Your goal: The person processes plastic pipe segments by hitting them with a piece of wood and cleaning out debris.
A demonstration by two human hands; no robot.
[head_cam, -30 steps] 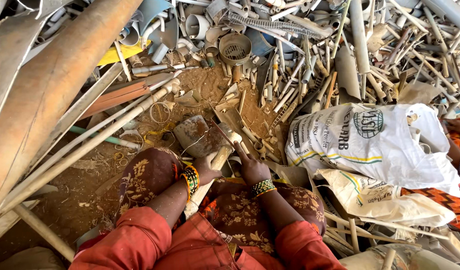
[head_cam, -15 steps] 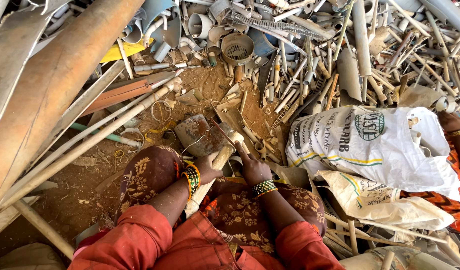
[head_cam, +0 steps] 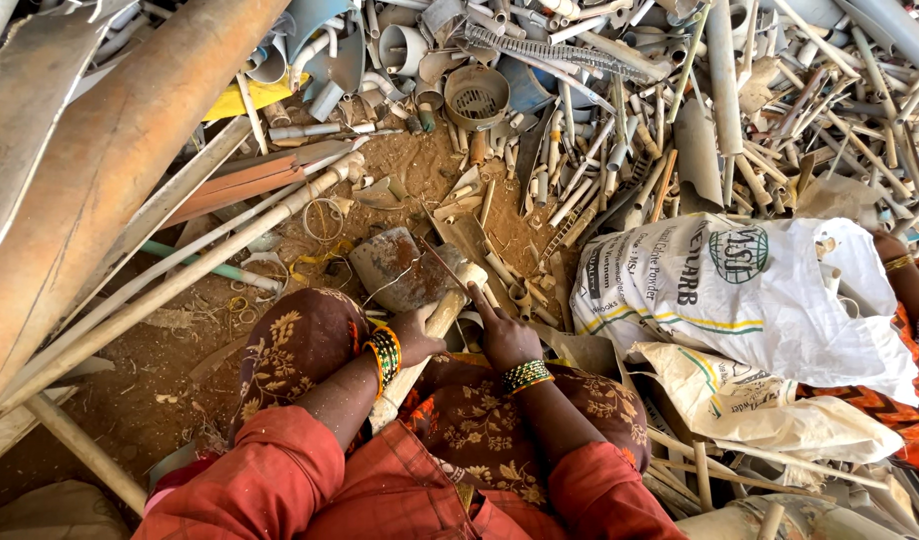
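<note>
My left hand (head_cam: 417,335), with beaded bangles at the wrist, grips a short beige pipe piece (head_cam: 450,303) that slants up from my lap. Its far end rests by a flat rusty block (head_cam: 400,268) on the dirt. My right hand (head_cam: 505,338), also bangled, is closed on a thin dark blade (head_cam: 442,266). The forefinger lies along the blade, which rests against the pipe's upper end. Both hands work close together above my patterned skirt (head_cam: 300,345).
A white printed sack (head_cam: 740,290) lies at the right with a second sack (head_cam: 770,405) below it. Another person's arm (head_cam: 905,285) reaches in at the right edge. Heaps of cut plastic pipes (head_cam: 620,120) fill the far side. Long pipes and a wide rusty tube (head_cam: 110,170) slant at the left.
The hands, pipe piece and blade stay almost where they were; only the view has shifted slightly.
</note>
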